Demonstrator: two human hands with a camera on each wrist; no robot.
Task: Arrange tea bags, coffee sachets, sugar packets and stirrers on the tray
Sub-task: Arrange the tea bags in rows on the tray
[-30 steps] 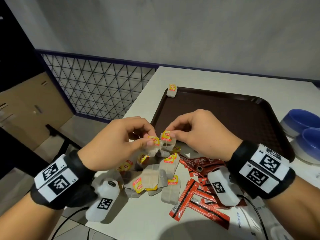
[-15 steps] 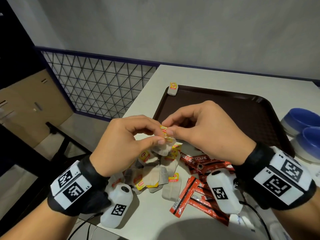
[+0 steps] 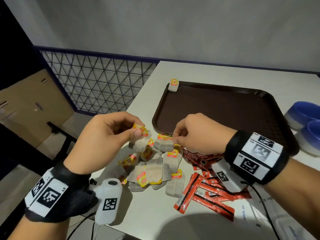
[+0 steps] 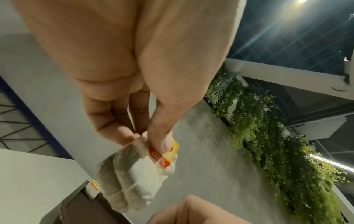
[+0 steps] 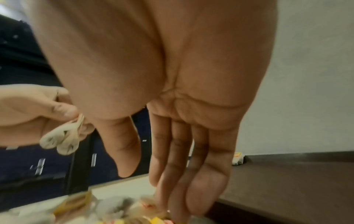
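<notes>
Left hand (image 3: pixel 103 141) pinches tea bag (image 3: pixel 141 142) by yellow tag, bag hanging down, above pile of tea bags (image 3: pixel 152 170) on table (image 3: pixel 147 213). Right hand (image 3: pixel 197 134) — fingers down on another bag in pile; grip unclear. Tray (image 3: pixel 216 108) lies ahead and to right, just past pile — nearer right hand. One bag (image 3: pixel 173 86) sits at tray's far left corner.

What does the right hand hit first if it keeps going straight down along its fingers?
Likely the tea bag pile on the table: the right hand points its fingers down over the pile's near-tray edge. Whether they touch is unclear.
</notes>
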